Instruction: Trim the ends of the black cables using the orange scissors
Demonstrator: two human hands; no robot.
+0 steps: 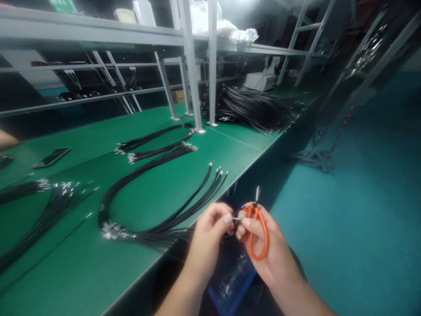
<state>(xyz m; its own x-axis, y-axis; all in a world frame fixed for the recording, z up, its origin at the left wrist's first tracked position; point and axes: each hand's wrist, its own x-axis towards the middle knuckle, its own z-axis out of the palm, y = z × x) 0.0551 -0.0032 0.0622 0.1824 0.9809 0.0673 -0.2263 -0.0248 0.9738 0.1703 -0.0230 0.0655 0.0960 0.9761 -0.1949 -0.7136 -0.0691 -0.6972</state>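
My left hand (215,230) is closed in a pinch just past the table's front edge, on what appears to be a thin black cable (235,223) with a pale metal end. Orange-handled scissors (263,245) rest in my right hand (271,239), blades pointing up and away. The thumb and finger of that same hand also pinch near the cable's pale end, touching close to the left fingertips. Left of my hands, a curved bundle of black cables (107,197) with silvery ends lies on the green table (158,188), its near strands running toward the edge.
More cable bundles lie at the left (49,219) and behind (148,136). A phone (52,158) and part of another person's arm (6,139) are at far left. Metal posts (194,87) carry a shelf. A large cable heap (253,107) sits behind them. Below my hands is a blue bin (238,289).
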